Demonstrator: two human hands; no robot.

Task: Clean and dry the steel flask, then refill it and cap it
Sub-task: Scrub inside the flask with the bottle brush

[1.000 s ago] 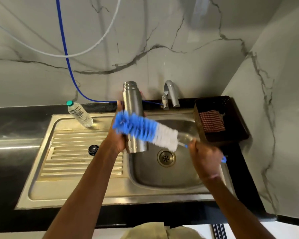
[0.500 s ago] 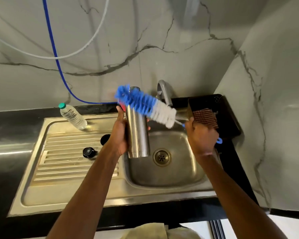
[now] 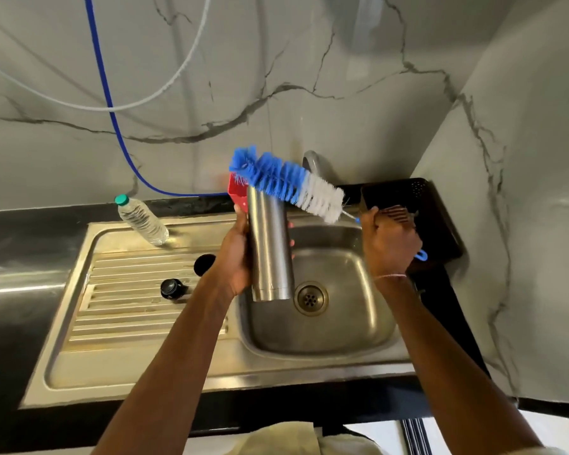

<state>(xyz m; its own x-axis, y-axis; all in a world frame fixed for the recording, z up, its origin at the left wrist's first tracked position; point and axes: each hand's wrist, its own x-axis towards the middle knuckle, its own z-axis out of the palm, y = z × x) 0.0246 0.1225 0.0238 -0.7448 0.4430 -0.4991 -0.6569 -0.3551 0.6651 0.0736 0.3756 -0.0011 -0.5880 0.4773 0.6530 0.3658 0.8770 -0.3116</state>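
Flask (image 3: 270, 244) upright over the sink (image 3: 342, 330), at its 9 o'clock edge. Left hand (image 3: 235, 257) wrapped round its middle, likely so drips fall in the basin.

Right hand (image 3: 388, 244) clenched on the handle of the brush (image 3: 286, 183), at 3 o'clock from the flask. Bristle head lies across the flask top, tip aimed at 10 o'clock. Mouth hidden by bristles; cannot tell whether any are inside. Judged: lining up for the inside scrub; brush needs a steeper tilt.

Cap (image 3: 170, 288) sits on the drainboard at 8 o'clock, leaving the neck open. Bottle (image 3: 142, 220) at 10 o'clock, probably the refill water. Cloth (image 3: 399, 215) in tray (image 3: 440, 224) at 3 o'clock, handy for drying.
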